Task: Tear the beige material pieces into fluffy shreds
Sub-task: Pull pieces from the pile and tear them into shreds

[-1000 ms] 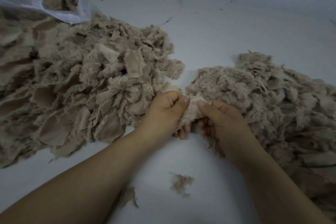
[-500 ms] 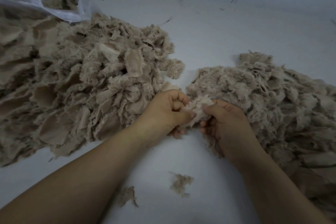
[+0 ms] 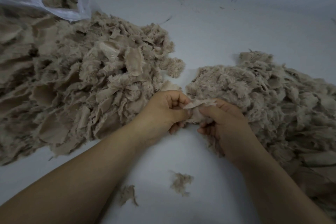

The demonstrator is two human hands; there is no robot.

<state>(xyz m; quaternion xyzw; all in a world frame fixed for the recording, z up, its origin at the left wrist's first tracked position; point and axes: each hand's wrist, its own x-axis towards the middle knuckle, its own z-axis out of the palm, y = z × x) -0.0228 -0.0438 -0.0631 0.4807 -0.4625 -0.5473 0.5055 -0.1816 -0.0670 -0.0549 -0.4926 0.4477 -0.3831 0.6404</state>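
Note:
A small beige material piece (image 3: 197,109) is pinched between my two hands just above the white surface, its top edge frayed and stretched between the thumbs. My left hand (image 3: 164,110) grips its left end with curled fingers. My right hand (image 3: 224,121) grips its right end, thumb on top. A big heap of flat beige pieces (image 3: 72,85) lies to the left. On the right spreads a fluffier pile of shreds (image 3: 269,96), touching my right hand.
A white plastic bag (image 3: 45,0) holding more beige material lies at the back left. Two small loose tufts (image 3: 181,182) (image 3: 128,194) rest on the white surface (image 3: 209,32) between my forearms. A wall edge runs along the back.
My hands have pulled slightly apart and twisted, and the piece between them has opened out into a thin frayed strip at the top. The piles have not moved.

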